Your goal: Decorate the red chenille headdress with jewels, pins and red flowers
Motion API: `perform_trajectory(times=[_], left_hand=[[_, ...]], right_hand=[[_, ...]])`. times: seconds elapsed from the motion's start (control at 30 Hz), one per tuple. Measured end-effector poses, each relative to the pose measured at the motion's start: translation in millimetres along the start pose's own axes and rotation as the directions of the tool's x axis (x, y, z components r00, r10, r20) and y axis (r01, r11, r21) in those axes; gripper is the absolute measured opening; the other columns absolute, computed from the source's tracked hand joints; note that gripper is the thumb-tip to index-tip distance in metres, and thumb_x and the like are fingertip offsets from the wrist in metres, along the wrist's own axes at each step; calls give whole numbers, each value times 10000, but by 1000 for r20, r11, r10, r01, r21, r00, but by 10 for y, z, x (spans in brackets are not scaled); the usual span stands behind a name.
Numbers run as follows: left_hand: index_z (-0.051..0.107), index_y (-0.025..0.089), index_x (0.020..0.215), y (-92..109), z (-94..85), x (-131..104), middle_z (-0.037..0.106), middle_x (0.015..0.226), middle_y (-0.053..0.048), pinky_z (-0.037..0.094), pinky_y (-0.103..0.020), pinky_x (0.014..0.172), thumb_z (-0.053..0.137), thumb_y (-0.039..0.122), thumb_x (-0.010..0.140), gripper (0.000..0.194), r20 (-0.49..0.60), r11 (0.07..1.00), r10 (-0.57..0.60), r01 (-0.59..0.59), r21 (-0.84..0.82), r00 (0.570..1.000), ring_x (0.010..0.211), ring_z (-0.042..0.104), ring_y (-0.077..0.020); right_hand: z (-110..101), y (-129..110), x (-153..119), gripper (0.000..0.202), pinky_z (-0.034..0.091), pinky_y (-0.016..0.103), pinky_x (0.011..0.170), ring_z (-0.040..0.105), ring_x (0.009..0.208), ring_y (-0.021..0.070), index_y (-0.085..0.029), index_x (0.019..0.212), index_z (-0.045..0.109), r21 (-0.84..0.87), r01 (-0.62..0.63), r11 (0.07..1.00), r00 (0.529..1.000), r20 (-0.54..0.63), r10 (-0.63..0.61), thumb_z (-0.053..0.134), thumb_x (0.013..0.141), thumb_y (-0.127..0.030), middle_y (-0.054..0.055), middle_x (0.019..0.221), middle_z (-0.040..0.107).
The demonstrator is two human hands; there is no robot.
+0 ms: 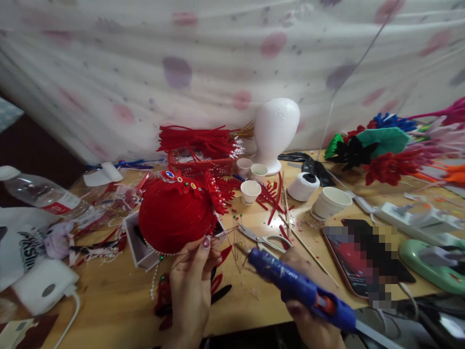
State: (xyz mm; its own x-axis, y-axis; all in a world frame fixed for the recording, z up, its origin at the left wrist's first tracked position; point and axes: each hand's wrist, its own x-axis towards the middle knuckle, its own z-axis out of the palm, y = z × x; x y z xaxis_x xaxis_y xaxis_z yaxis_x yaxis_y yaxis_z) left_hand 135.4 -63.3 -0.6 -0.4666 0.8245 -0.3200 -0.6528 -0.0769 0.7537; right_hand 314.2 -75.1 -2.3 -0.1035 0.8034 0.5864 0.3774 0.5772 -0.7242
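Observation:
My left hand (192,286) is closed, thumb and fingertips pinching a thin wire (224,234) in front of the headpiece. My right hand (308,317) is wrapped around a blue hot glue gun (290,280), its nozzle pointing left toward the pinched wire, a small gap apart. A red rounded headpiece (174,213) with coloured gems and a pearl string rests over a white box (141,245). Several thin wires with small beads (239,252) lie between the hands. Scissors (263,238) lie just beyond the glue gun. Red and black petal pieces (218,283) are partly hidden behind my left hand.
At the back stand a white foam head (276,131), a red basket (203,167) of red stems and several paper cups (250,192). Rightward are a thread cone (304,186), a phone (345,261), power strips (417,218) and fuzzy flowers (392,157). A plastic bottle (43,191) lies left.

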Motion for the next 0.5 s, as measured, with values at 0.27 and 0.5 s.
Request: perform_trajectory(times=[0.27, 0.5], left_hand=[[750, 182, 625, 86, 11, -10, 756, 619, -2, 562, -132, 473, 950, 246, 403, 305, -52, 999, 54, -54, -7, 997, 473, 655, -84], [742, 182, 604, 140, 15, -52, 746, 591, 0, 568, -148, 467, 959, 275, 378, 327, -51, 995, 100, -99, 18, 994, 465, 656, -96]], right_hand=[[-451, 412, -69, 305, 444, 294, 546, 582, 584, 192, -201, 754, 643, -460, -327, 826, 940, -252, 231, 536, 916, -436, 21, 631, 595], [-694, 878, 42, 489, 435, 359, 617, 647, 737, 315, -162, 808, 710, -658, -555, 509, 822, -341, 456, 460, 868, -578, 148, 744, 703]])
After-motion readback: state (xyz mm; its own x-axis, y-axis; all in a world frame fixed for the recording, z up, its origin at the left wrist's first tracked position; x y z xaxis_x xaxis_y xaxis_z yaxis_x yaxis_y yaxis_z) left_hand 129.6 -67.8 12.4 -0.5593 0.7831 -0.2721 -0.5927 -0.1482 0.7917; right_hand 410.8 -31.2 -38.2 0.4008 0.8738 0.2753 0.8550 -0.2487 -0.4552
